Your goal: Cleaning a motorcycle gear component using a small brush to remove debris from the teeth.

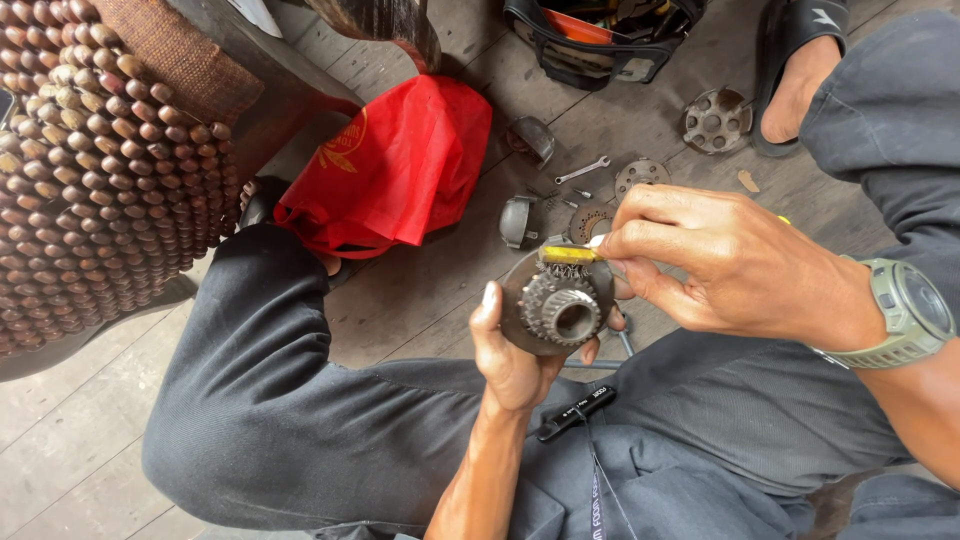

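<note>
Left hand (515,360) grips a round grey metal gear assembly (556,300) from beneath, held above the lap. Right hand (725,265) pinches a small yellow-handled wire brush (569,256), bristles touching the gear's upper teeth. Red fabric bag (395,165) lies on the wooden floor (430,290) nearby.

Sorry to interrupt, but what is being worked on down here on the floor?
A seated person's left hand holds a round metal gear assembly over their lap. The right hand presses a small yellow-handled brush against its toothed edge. On the wooden floor beyond lie a wrench, perforated metal discs, a red bag and an open tool bag.
</note>
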